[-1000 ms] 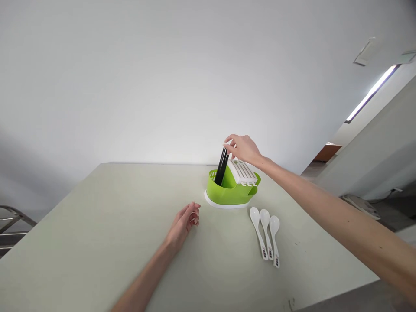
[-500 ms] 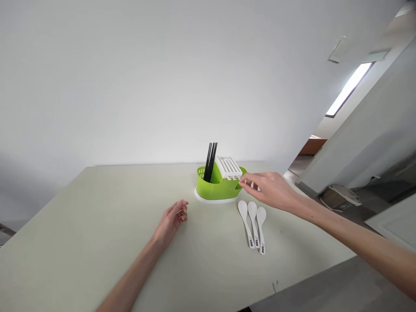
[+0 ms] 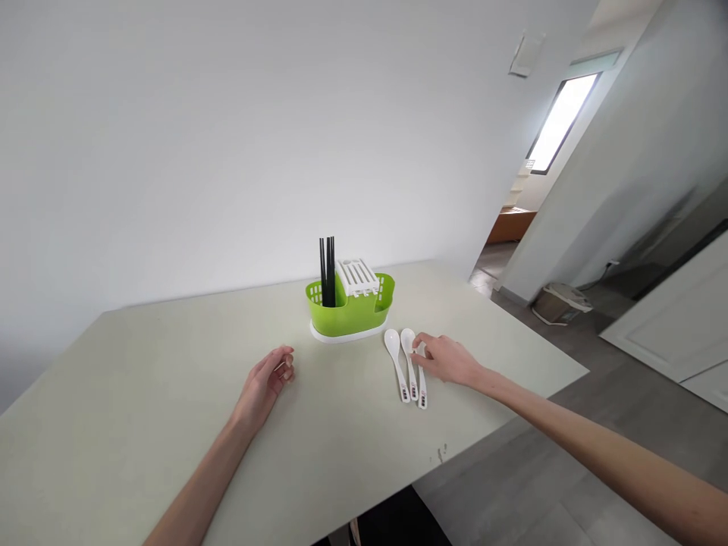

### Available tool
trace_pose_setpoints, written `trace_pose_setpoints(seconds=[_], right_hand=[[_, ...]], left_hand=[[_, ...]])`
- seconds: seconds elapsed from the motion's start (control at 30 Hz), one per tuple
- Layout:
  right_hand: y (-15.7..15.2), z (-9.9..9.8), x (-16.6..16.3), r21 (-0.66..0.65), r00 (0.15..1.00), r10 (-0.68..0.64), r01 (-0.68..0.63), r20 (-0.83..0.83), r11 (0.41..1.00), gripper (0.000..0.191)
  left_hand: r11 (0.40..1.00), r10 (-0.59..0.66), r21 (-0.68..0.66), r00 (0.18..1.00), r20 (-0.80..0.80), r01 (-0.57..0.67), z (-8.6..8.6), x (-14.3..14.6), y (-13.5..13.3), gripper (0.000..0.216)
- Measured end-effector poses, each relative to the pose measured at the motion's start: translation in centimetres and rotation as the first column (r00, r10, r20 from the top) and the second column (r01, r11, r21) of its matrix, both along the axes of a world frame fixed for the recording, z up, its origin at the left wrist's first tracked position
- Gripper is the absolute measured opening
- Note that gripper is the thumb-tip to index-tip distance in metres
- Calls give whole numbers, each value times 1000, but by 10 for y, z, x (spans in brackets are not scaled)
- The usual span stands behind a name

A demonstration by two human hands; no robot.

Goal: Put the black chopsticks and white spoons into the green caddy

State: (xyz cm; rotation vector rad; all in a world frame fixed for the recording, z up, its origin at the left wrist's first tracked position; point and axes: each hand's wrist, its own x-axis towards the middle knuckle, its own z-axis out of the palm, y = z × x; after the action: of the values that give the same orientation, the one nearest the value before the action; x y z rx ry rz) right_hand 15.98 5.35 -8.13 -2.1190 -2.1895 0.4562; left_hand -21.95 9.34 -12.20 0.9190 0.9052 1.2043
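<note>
Three white spoons lie side by side on the pale table: the left spoon (image 3: 396, 362), the middle spoon (image 3: 410, 364) and the right spoon (image 3: 422, 388). Over the bowl of the right spoon is my right hand (image 3: 449, 359), fingers bent and apart; whether they touch it I cannot tell. My left hand (image 3: 266, 383) rests on the table, palm inward, its fingers loosely curled and holding nothing. Between and beyond my hands stands a green cutlery holder (image 3: 346, 317) with a white slotted top (image 3: 357, 277). Black chopsticks (image 3: 328, 277) stand upright in its left compartment.
The table (image 3: 171, 364) meets a white wall (image 3: 227, 152) behind the holder. Its right corner ends near my right forearm, with grey floor (image 3: 512, 485) below. A lidded bin (image 3: 560, 303) stands on the floor farther right.
My right hand has moved from the holder's right end down to the spoons. My left hand stays in its loose curl on the table. The camera view has shifted right.
</note>
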Motion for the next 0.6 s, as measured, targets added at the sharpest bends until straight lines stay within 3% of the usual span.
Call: trace_pose_setpoints(seconds=[0.17, 0.3, 0.53, 0.6], right_hand=[[9, -8, -32, 8, 993, 31, -32, 116, 999, 34], [13, -17, -60, -19, 993, 54, -53, 106, 998, 29], [10, -20, -102, -104, 991, 113, -121, -73, 987, 30], [6, -16, -113, -152, 971, 128, -160, -203, 975, 30]], left_hand=[[1000, 8, 5, 1000, -23, -8, 2, 1, -1, 39], [1000, 7, 25, 999, -45, -6, 1, 0, 0, 40], [998, 7, 68, 971, -238, 9, -1, 8, -9, 44], [994, 31, 110, 946, -324, 5, -2, 12, -13, 45]])
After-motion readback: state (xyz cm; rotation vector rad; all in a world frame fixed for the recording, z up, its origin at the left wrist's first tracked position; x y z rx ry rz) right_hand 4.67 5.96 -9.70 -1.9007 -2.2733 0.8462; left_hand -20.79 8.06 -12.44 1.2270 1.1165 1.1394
